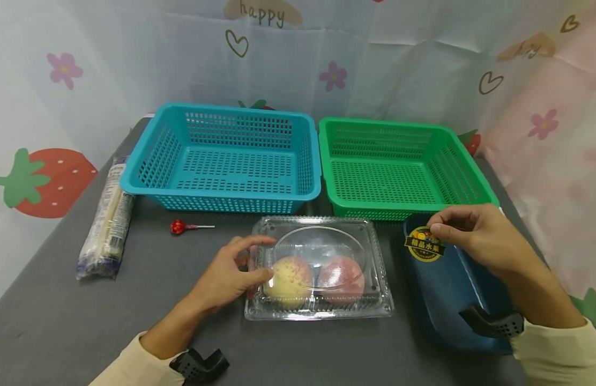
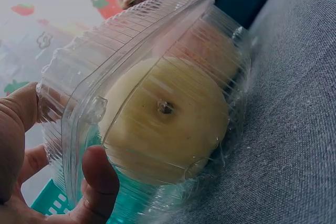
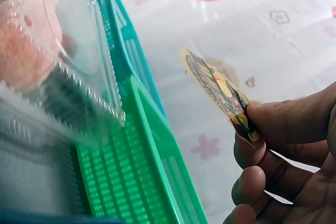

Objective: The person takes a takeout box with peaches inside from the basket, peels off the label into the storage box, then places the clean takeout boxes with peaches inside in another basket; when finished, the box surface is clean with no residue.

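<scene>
A person in cream sleeves works with both hands at a grey desk (image 1: 148,300). The right hand (image 1: 486,238) has its thumb and forefinger pressed together on a round black-and-gold fruit sticker (image 1: 425,245), held up in the air over the far end of a dark blue tub (image 1: 447,300). The left hand (image 1: 232,273), thumb and forefinger spread apart, touches the left end of a clear plastic box (image 1: 322,314) standing on the desk just left of the tub. Inside the box two round fruits sit side by side, a yellow-and-pink one (image 1: 289,281) to the left and a pinker one (image 1: 341,279) to the right. Behind them, a blue basket (image 1: 221,195) stands beside a green basket (image 1: 414,210). A red lollipop (image 1: 178,227) lies in front of the blue basket, its white stick pointing right, and a long plastic-wrapped packet (image 1: 107,220) lies near the desk's left edge. A pale sheet (image 1: 399,69) printed with strawberries, flowers, hearts and the word "happy" hangs as the backdrop.
</scene>
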{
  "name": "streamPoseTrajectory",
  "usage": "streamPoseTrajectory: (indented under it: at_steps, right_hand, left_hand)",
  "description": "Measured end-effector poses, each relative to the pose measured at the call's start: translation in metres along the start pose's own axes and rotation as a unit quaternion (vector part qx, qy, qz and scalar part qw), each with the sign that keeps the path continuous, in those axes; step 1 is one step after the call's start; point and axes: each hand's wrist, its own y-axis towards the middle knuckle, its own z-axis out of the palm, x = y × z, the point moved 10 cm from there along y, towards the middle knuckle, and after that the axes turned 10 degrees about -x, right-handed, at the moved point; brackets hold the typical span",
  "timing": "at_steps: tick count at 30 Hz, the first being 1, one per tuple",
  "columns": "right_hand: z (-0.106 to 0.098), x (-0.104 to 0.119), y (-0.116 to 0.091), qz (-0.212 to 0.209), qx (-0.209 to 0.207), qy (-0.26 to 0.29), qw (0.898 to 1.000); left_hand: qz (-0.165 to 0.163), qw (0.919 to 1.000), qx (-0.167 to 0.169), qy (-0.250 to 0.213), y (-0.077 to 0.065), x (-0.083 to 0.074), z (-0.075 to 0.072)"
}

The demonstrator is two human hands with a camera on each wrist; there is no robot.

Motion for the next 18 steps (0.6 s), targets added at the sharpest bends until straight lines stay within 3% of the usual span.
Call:
streamPoseTrajectory:
  at_steps: [7, 18]
  right_hand:
    - [-0.015, -0.018, -0.004, 0.008, -0.010, -0.024, 1.000]
    - [-0.022, -0.054, -0.012, 0.044, 0.022, -0.023, 0.999]
  left_hand:
    - [0.006, 1.0000, -0.003, -0.002, 0.001, -0.001, 0.000]
    - [0.016, 0.9997, -0.003, -0.016, 0.000, -0.003, -0.001]
